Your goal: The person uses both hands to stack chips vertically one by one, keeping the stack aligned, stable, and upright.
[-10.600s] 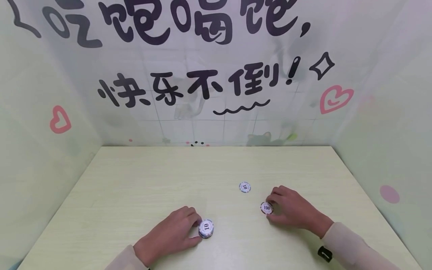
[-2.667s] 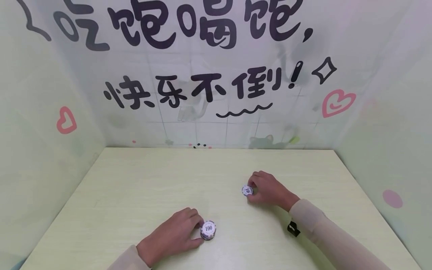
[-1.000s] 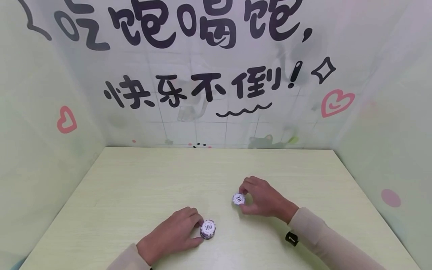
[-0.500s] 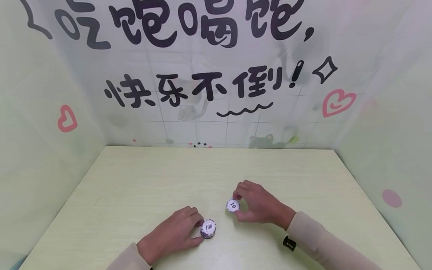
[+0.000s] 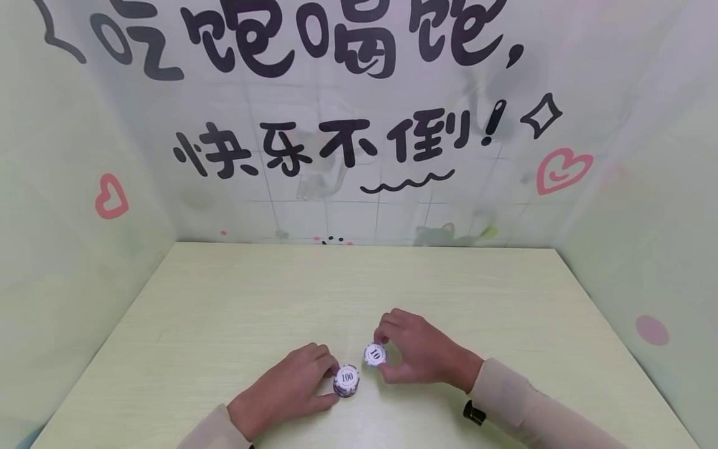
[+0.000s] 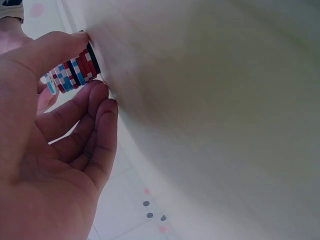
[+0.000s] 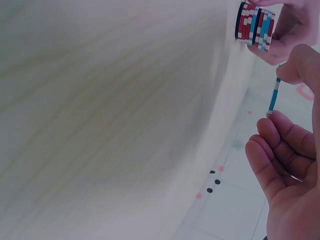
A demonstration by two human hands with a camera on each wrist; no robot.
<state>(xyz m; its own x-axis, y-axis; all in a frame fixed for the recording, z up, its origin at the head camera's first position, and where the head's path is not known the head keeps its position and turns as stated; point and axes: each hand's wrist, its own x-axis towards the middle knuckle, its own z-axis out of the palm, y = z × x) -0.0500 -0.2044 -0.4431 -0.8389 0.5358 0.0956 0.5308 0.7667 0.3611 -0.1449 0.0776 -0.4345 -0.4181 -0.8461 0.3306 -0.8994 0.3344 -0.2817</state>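
A stack of poker chips [image 5: 347, 378] stands on the table with a white chip marked 100 on top. My left hand [image 5: 288, 386] steadies it, thumb and index finger curled at its side. In the left wrist view, red, blue, white and black edges line the stack [image 6: 75, 74]. Just to the right and a little behind it, my right hand [image 5: 423, 352] pinches a single poker chip [image 5: 375, 354] marked 10 between thumb and fingertips. Seen edge-on in the right wrist view, that chip [image 7: 274, 97] is blue and white and held apart from the stack [image 7: 255, 26].
The pale wooden table [image 5: 235, 293] is enclosed by a printed back wall [image 5: 348, 212] and side walls with hearts and lettering. A black band [image 5: 474, 413] hangs below the right sleeve [image 5: 527, 405].
The right hand picked up the chip marked 10 and has carried it left and nearer, toward the stack. Earlier, a chip marked 100 went onto the stack. The left hand stays put.
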